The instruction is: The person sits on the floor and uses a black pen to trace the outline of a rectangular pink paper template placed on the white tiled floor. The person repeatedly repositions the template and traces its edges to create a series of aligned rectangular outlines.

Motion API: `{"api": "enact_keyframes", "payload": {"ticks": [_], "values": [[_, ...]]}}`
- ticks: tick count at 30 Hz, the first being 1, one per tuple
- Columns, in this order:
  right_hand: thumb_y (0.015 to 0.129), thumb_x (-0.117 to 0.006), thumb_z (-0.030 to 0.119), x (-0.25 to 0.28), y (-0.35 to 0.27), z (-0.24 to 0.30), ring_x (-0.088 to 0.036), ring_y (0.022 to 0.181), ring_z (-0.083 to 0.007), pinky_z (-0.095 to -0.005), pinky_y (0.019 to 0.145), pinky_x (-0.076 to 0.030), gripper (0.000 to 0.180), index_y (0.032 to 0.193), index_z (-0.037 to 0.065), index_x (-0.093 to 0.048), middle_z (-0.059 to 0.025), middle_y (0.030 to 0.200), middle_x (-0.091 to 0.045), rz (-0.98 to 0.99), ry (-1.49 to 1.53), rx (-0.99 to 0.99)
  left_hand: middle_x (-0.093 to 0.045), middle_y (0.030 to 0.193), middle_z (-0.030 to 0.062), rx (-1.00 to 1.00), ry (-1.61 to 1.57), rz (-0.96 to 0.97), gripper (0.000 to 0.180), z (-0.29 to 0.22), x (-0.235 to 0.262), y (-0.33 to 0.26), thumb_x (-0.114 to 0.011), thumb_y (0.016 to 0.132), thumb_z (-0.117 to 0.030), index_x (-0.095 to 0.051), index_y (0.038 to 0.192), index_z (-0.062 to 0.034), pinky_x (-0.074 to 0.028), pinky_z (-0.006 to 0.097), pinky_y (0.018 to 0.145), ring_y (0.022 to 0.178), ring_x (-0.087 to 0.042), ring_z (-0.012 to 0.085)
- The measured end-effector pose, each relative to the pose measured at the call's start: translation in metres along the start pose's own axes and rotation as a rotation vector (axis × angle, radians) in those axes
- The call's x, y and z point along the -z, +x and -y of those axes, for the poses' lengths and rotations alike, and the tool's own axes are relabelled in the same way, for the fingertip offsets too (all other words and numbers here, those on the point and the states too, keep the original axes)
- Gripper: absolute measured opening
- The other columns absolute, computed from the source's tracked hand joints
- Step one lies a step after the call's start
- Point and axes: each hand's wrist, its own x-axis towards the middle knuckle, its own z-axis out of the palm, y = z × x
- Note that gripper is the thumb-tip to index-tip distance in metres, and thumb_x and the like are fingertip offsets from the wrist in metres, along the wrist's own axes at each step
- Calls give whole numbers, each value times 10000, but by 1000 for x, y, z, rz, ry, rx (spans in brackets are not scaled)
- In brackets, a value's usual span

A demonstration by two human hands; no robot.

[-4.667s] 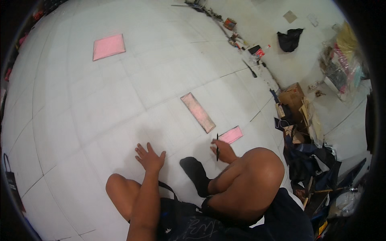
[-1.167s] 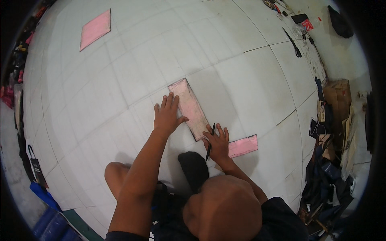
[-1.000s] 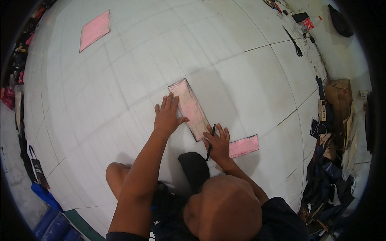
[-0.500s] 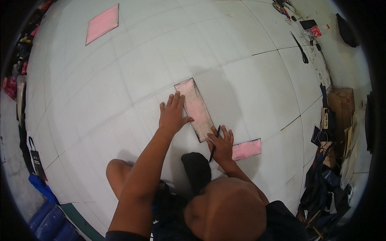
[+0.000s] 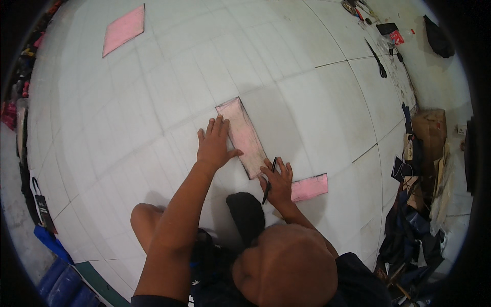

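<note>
A long pink rectangular piece (image 5: 242, 135) with dark edges and scuff marks lies slantwise on the white floor surface (image 5: 169, 92). My left hand (image 5: 214, 143) rests along its left edge, fingers spread, with the fingertips near its far end and the thumb over its side. At the near end, my right hand (image 5: 279, 185) touches the corner with its fingertips. A slim black pen (image 5: 269, 180) is held among that hand's fingers, pointing up and away. Partly behind the right hand lies a shorter pink piece (image 5: 311, 187), also dark-edged.
A pink four-sided piece (image 5: 124, 29) lies at the far left. Black scissors (image 5: 377, 59) lie far right, near a dark phone-like object (image 5: 387, 28). A cardboard box (image 5: 428, 135) and dark cloth items (image 5: 409, 230) line the right side. My bent legs take up the near middle.
The whole view has shifted slightly, so everything sits a little further left. Both hands keep nearly the same places on the long pink piece.
</note>
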Motion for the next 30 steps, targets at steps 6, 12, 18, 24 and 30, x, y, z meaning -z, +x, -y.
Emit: {"api": "enact_keyframes", "payload": {"ticks": [6,12,18,24,30], "values": [[919,-758,225,-3,2,1,-447,1433,-374,-598,1202,-242,325,1228,146,-694,-52,1452,-636,25,-16,-14,-221,1708,168,20,8,42,1251,-3,6,0,-879,679,-650,-286,1614,-67,-237,652,1226,1587,-193,368],[916,-759,236,-1,1,0,-450,1427,-391,-626,1190,-241,308,1205,145,-708,-59,1455,-633,47,-21,-4,-197,1714,165,33,35,89,1331,-7,10,-2,-911,629,-642,-246,1629,-67,-227,647,1235,1592,-175,367],[909,-760,238,-2,2,-1,-451,1420,-406,-636,1187,-242,306,1200,153,-713,-72,1448,-639,35,-11,19,-210,1707,169,39,47,81,1356,-9,8,0,-943,600,-601,-243,1625,-56,-245,654,1227,1587,-186,374],[893,-759,228,4,6,5,-442,1419,-436,-645,1188,-234,324,1206,163,-709,-88,1434,-644,98,-21,-16,-225,1695,179,54,59,105,1366,-13,13,2,-966,579,-562,-233,1641,-115,-292,676,1187,1571,-211,401],[934,-647,137,27,74,-4,-578,1197,-329,-542,1176,-307,337,1264,66,-651,-139,1185,-669,22,233,-114,-243,1676,193,103,135,187,1380,-30,25,13,-984,569,-519,-212,1654,-156,-337,689,1149,1551,-236,439]]}}
